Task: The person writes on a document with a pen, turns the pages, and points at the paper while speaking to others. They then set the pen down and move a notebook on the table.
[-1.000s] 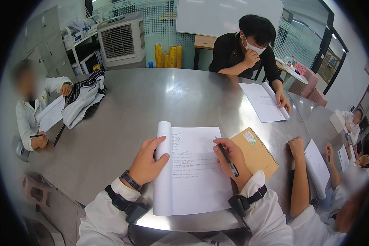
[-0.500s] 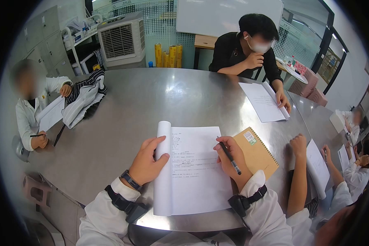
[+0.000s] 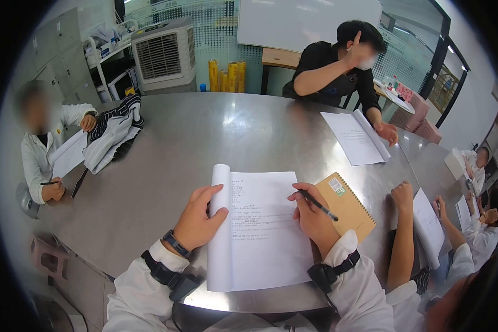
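A stapled-looking stack of printed paper (image 3: 265, 260) lies before me on the metal table, its left pages rolled over into a tube. My left hand (image 3: 198, 220) grips that rolled edge, thumb on top and fingers behind it. In my right hand (image 3: 317, 217) is a black pen (image 3: 318, 205), held between the fingers and slanting down to the right, above the paper's right edge. Beside that hand lies a brown spiral notebook (image 3: 348, 203) with a white and green label, partly covered by my hand. Handwritten marks show among the printed lines.
Across the steel table (image 3: 171, 160) a person in black sits behind an open paper (image 3: 355, 138). At the left, a person in white writes near a striped cloth (image 3: 116, 130). To my right, another person's forearms flank a paper (image 3: 429, 227).
The pen in my right hand has swung to a flatter slant, its lower end further right and up. The person opposite has raised one hand to the head and lifted the other off the paper.
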### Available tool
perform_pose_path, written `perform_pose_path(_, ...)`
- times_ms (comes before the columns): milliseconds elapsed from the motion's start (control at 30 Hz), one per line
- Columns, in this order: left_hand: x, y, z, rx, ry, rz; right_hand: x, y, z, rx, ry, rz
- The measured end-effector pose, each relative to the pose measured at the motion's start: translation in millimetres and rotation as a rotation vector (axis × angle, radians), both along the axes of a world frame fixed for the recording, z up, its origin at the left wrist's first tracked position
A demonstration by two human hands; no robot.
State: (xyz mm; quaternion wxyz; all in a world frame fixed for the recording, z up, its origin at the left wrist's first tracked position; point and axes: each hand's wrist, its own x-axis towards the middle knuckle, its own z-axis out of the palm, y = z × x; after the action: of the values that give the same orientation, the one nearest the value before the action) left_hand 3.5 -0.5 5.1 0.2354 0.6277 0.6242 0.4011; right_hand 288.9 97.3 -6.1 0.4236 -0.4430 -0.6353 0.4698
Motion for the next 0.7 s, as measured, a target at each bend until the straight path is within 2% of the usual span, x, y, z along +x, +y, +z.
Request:
perform_pose_path(133,0.2,-0.2,1.0,0.0,0.0,-0.002,3.0,-0.2,1.2,0.081,-0.047,0.029)
perform_pose_path(700,-1.0,0.4,-1.8,-0.01,-0.005,-0.003,2.6,2.0,-2.0,0.022,-0.005,0.055)
